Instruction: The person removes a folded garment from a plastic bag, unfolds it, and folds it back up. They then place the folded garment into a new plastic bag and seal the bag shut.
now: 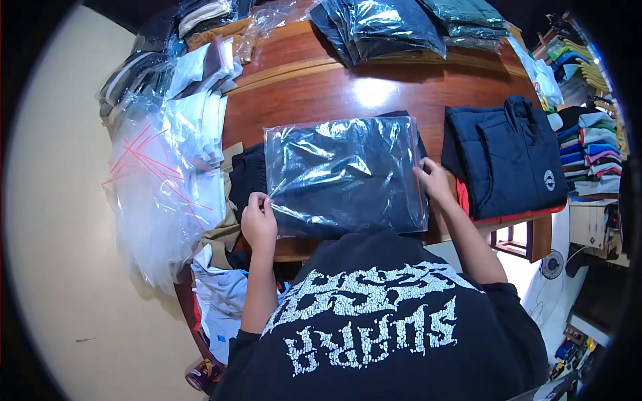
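A dark folded garment lies flat in a clear plastic bag (pixel 348 174) with a red strip along its right edge. My left hand (pixel 259 219) is closed on the bag's left edge, near the lower corner. At the right edge, beside the red strip, my right hand (pixel 436 182) has its fingers closed on the plastic. Part of a black garment (pixel 249 172) with gathered fabric shows left of the bag. To the right of my right hand lies a folded navy padded jacket (pixel 505 160) with a round white logo, on top of something red.
Clear empty bags with red strips (pixel 157 187) hang over the table's left edge. Bagged dark clothes (pixel 378 30) are stacked at the back of the wooden table (pixel 294 93). Folded coloured clothes (pixel 595 150) are piled at far right, above a standing fan (pixel 552 264).
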Action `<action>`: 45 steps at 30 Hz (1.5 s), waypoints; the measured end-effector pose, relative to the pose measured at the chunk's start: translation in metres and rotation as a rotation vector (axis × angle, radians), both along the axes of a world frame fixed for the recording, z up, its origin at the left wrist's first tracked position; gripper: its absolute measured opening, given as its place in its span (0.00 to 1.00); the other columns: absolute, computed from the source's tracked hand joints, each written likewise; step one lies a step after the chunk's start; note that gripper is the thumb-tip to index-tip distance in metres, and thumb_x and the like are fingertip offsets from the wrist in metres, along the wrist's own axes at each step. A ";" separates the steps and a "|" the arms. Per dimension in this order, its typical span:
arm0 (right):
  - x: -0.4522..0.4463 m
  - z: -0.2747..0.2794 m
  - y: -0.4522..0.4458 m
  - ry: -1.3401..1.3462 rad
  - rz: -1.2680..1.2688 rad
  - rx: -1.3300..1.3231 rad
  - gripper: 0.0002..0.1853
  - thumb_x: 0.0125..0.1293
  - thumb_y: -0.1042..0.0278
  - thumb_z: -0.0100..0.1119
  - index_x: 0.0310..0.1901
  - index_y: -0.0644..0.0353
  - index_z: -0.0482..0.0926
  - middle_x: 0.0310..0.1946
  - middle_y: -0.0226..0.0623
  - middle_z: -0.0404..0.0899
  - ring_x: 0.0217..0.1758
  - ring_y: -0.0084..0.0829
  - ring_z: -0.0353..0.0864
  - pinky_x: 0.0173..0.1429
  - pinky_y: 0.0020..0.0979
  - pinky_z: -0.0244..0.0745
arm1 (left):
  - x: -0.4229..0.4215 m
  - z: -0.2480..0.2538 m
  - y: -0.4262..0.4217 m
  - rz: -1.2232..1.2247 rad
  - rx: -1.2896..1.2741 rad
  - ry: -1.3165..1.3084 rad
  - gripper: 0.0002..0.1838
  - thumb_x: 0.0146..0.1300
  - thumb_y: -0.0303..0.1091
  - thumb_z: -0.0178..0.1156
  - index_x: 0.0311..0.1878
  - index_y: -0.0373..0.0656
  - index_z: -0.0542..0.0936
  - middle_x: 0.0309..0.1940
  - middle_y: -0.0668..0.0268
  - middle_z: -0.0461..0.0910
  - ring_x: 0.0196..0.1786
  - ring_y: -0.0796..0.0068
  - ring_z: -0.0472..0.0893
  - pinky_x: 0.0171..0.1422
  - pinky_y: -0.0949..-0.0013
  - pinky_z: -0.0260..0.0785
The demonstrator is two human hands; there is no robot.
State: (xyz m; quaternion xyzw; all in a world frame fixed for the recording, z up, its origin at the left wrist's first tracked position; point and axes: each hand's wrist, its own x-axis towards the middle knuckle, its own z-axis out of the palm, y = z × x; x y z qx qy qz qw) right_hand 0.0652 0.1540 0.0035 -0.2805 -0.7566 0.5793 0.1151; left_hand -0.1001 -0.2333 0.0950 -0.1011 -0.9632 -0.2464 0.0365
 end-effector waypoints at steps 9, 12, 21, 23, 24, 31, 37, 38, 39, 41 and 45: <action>0.012 -0.012 0.033 -0.117 -0.151 0.051 0.09 0.66 0.67 0.62 0.36 0.63 0.76 0.23 0.26 0.75 0.28 0.17 0.72 0.36 0.24 0.68 | -0.015 0.003 -0.019 -0.059 0.354 -0.241 0.12 0.62 0.26 0.63 0.48 0.38 0.76 0.30 0.63 0.86 0.32 0.79 0.81 0.39 0.74 0.71; 0.021 -0.015 0.047 -0.088 -0.223 0.117 0.08 0.66 0.67 0.61 0.35 0.63 0.75 0.21 0.24 0.70 0.26 0.17 0.67 0.32 0.25 0.64 | -0.017 0.002 -0.022 -0.067 0.424 -0.277 0.14 0.62 0.25 0.63 0.50 0.39 0.75 0.30 0.64 0.86 0.33 0.80 0.81 0.40 0.75 0.70; 0.031 -0.013 0.047 -0.047 -0.409 0.362 0.11 0.67 0.65 0.61 0.40 0.66 0.74 0.25 0.34 0.75 0.30 0.20 0.70 0.38 0.27 0.70 | -0.029 0.004 -0.025 -0.026 0.548 -0.425 0.20 0.66 0.34 0.63 0.58 0.38 0.72 0.28 0.67 0.84 0.28 0.85 0.76 0.33 0.80 0.65; 0.031 -0.005 0.048 -0.077 -0.389 0.127 0.13 0.66 0.64 0.63 0.40 0.66 0.75 0.27 0.31 0.75 0.32 0.20 0.71 0.40 0.26 0.70 | -0.034 0.001 -0.021 0.013 0.603 -0.538 0.19 0.66 0.35 0.63 0.57 0.38 0.73 0.27 0.67 0.83 0.26 0.85 0.74 0.30 0.80 0.63; 0.030 -0.005 0.048 -0.078 -0.387 0.128 0.13 0.66 0.64 0.63 0.40 0.66 0.75 0.27 0.31 0.75 0.32 0.20 0.71 0.40 0.26 0.70 | -0.037 -0.001 -0.019 0.052 0.659 -0.648 0.19 0.67 0.36 0.62 0.56 0.38 0.73 0.26 0.68 0.82 0.23 0.85 0.73 0.27 0.80 0.62; 0.035 -0.016 0.057 -0.028 -0.316 0.172 0.13 0.63 0.65 0.67 0.38 0.65 0.74 0.27 0.27 0.71 0.31 0.18 0.66 0.36 0.23 0.65 | -0.040 0.004 -0.017 -0.030 0.700 -0.542 0.08 0.70 0.35 0.58 0.40 0.40 0.77 0.22 0.73 0.75 0.23 0.87 0.70 0.29 0.81 0.60; 0.035 -0.018 0.058 -0.046 -0.309 0.161 0.12 0.62 0.67 0.67 0.37 0.64 0.74 0.26 0.26 0.69 0.29 0.18 0.64 0.36 0.23 0.64 | -0.049 0.013 -0.032 -0.036 0.694 -0.423 0.07 0.69 0.33 0.59 0.40 0.39 0.76 0.20 0.74 0.73 0.21 0.88 0.67 0.24 0.80 0.56; 0.034 -0.017 0.056 -0.039 -0.316 0.166 0.12 0.62 0.67 0.67 0.36 0.64 0.74 0.25 0.26 0.69 0.29 0.18 0.64 0.35 0.23 0.64 | -0.052 0.016 -0.037 -0.033 0.690 -0.396 0.07 0.69 0.32 0.59 0.40 0.39 0.77 0.21 0.74 0.73 0.21 0.88 0.68 0.24 0.80 0.56; 0.034 -0.016 0.054 -0.039 -0.315 0.164 0.12 0.62 0.67 0.67 0.36 0.64 0.74 0.25 0.26 0.69 0.29 0.18 0.64 0.35 0.23 0.64 | -0.055 0.020 -0.043 -0.030 0.672 -0.393 0.06 0.69 0.32 0.59 0.40 0.38 0.77 0.21 0.73 0.74 0.22 0.88 0.68 0.25 0.80 0.57; 0.033 -0.011 0.053 -0.083 -0.328 0.216 0.12 0.62 0.67 0.67 0.37 0.64 0.74 0.25 0.26 0.70 0.29 0.18 0.65 0.35 0.24 0.65 | -0.059 0.028 -0.049 -0.008 0.655 -0.381 0.06 0.69 0.32 0.60 0.40 0.38 0.78 0.21 0.73 0.74 0.22 0.88 0.69 0.25 0.80 0.58; 0.033 -0.007 0.050 -0.061 -0.331 0.211 0.12 0.62 0.67 0.67 0.36 0.64 0.74 0.25 0.26 0.70 0.29 0.18 0.65 0.35 0.24 0.65 | -0.071 0.038 -0.071 0.014 0.566 -0.289 0.07 0.68 0.30 0.60 0.42 0.37 0.78 0.24 0.71 0.75 0.24 0.86 0.71 0.27 0.78 0.61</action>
